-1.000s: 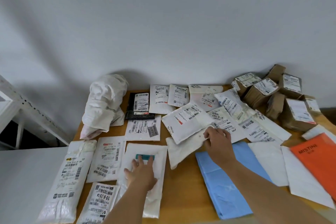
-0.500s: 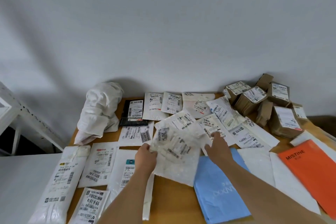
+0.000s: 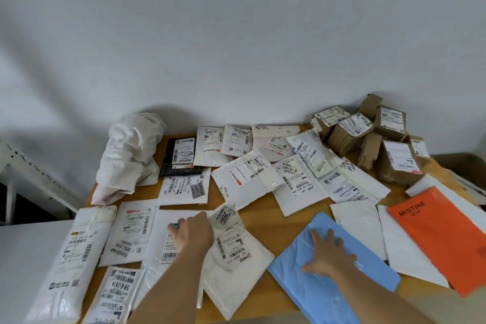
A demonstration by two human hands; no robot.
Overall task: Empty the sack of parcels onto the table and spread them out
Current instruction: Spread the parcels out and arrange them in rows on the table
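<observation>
Your left hand (image 3: 193, 231) lies flat, fingers apart, on two soft white plastic mailers at once: a white mailer with a small green mark (image 3: 168, 242) under your fingers, and a crinkly white mailer with black barcode labels (image 3: 234, 258) just beside your thumb. It grips nothing. Your right hand (image 3: 326, 252) is also flat with fingers spread wide, pressing on the thin light-blue plastic mailer (image 3: 328, 265). It grips nothing either.

The crumpled white cloth sack (image 3: 131, 155) sits far past your left hand, against the wall, and looks empty. The parcels are out on the wooden table (image 3: 276, 221). So I think the tipping out is done and the spreading is nearly done.

Here is what could go wrong. The crinkly mailer overlaps the one beside it, so a push with your left hand may drag both along together. The blue mailer is slippery, and its near end hangs close to the table edge by your right wrist. A pull toward you could slide it off. The flat orange envelope marked MISTINE (image 3: 441, 239), out past your right hand, also sits at the edge. The small brown cardboard boxes (image 3: 368, 139) far beyond your right hand are heaped up, and a bump could topple them.
</observation>
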